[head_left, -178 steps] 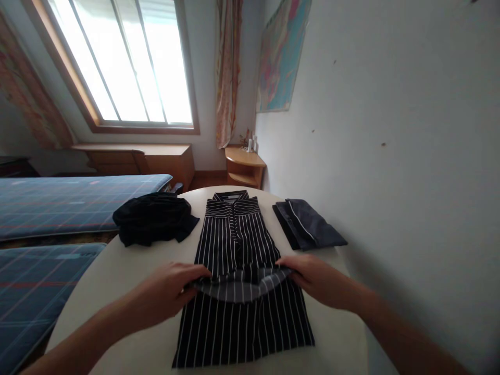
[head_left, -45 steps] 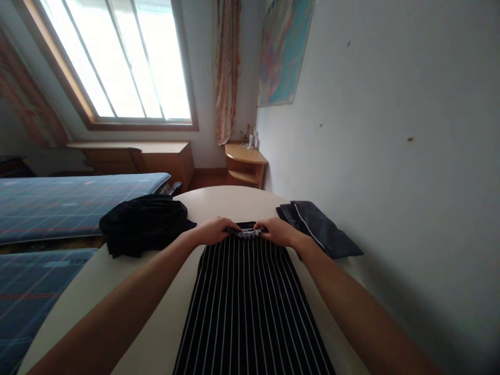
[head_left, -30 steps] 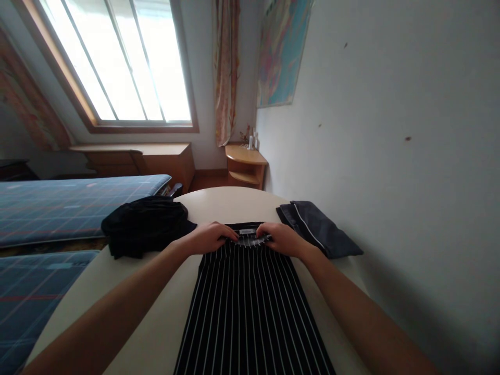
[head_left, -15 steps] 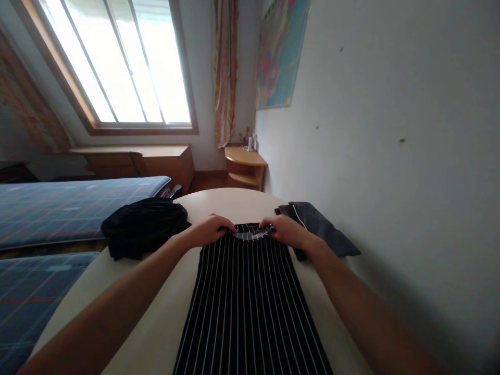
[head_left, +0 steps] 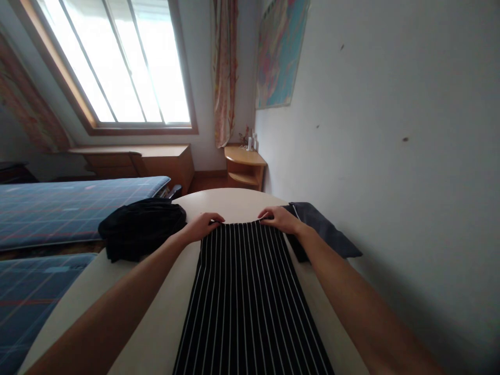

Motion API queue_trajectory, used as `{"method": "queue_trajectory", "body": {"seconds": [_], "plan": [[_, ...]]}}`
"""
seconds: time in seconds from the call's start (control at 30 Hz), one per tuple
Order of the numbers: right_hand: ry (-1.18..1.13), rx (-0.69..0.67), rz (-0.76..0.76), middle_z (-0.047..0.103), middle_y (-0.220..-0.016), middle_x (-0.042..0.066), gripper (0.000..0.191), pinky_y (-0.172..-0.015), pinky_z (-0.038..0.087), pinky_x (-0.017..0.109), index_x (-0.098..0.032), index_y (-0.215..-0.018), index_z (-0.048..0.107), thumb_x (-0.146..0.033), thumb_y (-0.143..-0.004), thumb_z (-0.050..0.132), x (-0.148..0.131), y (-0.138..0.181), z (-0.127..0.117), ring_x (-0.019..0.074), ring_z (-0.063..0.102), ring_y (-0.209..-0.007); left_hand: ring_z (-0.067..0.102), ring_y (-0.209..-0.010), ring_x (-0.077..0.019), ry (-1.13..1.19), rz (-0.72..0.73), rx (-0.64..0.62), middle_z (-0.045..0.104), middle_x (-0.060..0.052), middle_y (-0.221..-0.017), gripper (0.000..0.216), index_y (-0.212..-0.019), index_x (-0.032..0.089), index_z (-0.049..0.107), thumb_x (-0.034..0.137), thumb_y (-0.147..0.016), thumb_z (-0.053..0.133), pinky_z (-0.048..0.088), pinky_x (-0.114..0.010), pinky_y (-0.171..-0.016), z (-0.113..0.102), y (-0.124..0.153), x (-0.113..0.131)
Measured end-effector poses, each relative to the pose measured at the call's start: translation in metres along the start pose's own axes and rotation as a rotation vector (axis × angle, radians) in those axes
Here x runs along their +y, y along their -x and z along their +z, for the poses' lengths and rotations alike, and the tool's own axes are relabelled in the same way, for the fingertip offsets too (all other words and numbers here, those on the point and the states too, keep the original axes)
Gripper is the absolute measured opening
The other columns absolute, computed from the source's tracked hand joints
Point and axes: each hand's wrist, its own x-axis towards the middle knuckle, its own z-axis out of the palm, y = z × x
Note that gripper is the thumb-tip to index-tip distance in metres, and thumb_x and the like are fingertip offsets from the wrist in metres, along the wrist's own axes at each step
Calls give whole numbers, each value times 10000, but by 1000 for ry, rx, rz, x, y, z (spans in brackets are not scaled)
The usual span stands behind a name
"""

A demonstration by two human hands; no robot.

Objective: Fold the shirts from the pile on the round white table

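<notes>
A black shirt with thin white stripes point(head_left: 242, 291) lies folded lengthwise on a round cream table point(head_left: 230, 200). My left hand point(head_left: 203, 225) pinches the far left corner of the folded edge. At the far right corner my right hand point(head_left: 278, 219) pinches the same edge. Both hands have fingers closed on the cloth, holding it flat against the table. The collar is hidden beneath the folded layer.
A crumpled black garment point(head_left: 142, 226) lies on the table's left. A folded dark grey garment point(head_left: 322, 232) lies on the right by the white wall. Blue plaid beds point(head_left: 70, 200) stand to the left; a wooden corner shelf point(head_left: 244, 164) and window are beyond.
The hem has been carried from mid-shirt up to the far end, covering the collar. In the last half second my hands slid apart to the edge's corners.
</notes>
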Motion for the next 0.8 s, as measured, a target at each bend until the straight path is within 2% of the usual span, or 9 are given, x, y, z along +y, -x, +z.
{"method": "queue_trajectory", "body": {"seconds": [0.2, 0.27, 0.33, 0.4, 0.43, 0.5, 0.57, 0.67, 0.8], "plan": [[17, 81, 82, 748, -960, 71, 197, -790, 514, 274, -141, -1069, 687, -171, -884, 628, 12, -2, 14, 145, 674, -795, 698, -881, -210, -73, -165, 141, 754, -51, -976, 275, -1035, 183, 700, 314, -890, 507, 532, -324, -860, 3, 9, -8], [77, 114, 94, 731, -1026, 72, 227, -823, 508, 282, -147, -1108, 671, -154, -893, 602, 12, -1, 21, 138, 662, -803, 685, -973, -240, -111, -219, 214, 734, -81, -1078, 290, -1090, 182, 680, 282, -908, 479, 510, -366, -924, 5, 15, 1], [161, 190, 82, 704, -1104, 82, 234, -907, 482, 298, -151, -1123, 665, -150, -915, 555, 6, 0, 27, 148, 653, -892, 621, -1147, -268, -153, -233, 293, 652, -105, -1284, 341, -1190, 184, 638, 261, -933, 427, 456, -409, -1024, 12, 22, 18], [248, 269, 57, 679, -1158, 96, 246, -996, 432, 316, -152, -1126, 667, -167, -950, 495, -6, 4, 35, 171, 622, -1038, 493, -1323, -262, -224, -175, 336, 518, -77, -1463, 381, -1279, 209, 596, 273, -953, 410, 366, -403, -1128, 24, 32, 39], [287, 290, 42, 671, -1178, 102, 263, -1030, 405, 325, -154, -1139, 665, -188, -968, 468, -13, 6, 41, 185, 595, -1109, 424, -1385, -267, -273, -131, 306, 456, -76, -1518, 418, -1344, 208, 553, 291, -955, 422, 336, -409, -1152, 32, 37, 50], [343, 266, 13, 653, -1238, 109, 321, -1079, 361, 350, -165, -1221, 639, -266, -998, 434, -27, 11, 54, 206, 551, -1195, 259, -1476, -320, -355, -156, 253, 318, -108, -1597, 513, -1446, 183, 454, 349, -961, 437, 291, -471, -1168, 50, 46, 66], [398, 163, -3, 579, -1377, 121, 421, -1145, 276, 414, -179, -1341, 578, -384, -1009, 417, -36, 16, 69, 249, 459, -1323, 186, -1493, -356, -400, -231, 188, 252, -146, -1615, 584, -1492, 150, 388, 399, -965, 430, 249, -514, -1173, 68, 53, 72], [431, 10, 72, 380, -1560, 128, 593, -1191, 143, 511, -200, -1484, 436, -534, -999, 373, -35, 21, 86, 308, 253, -1468, 168, -1492, -378, -421, -345, 120, 212, -198, -1613, 637, -1519, 98, 326, 438, -983, 374, 213, -541, -1171, 84, 55, 63], [415, -41, 144, 266, -1615, 106, 675, -1199, 118, 501, -225, -1532, 352, -618, -985, 302, -24, 21, 95, 288, 174, -1500, 161, -1494, -363, -426, -374, 100, 186, -225, -1609, 659, -1534, 59, 271, 447, -1003, 310, 207, -518, -1176, 85, 48, 45]]}}
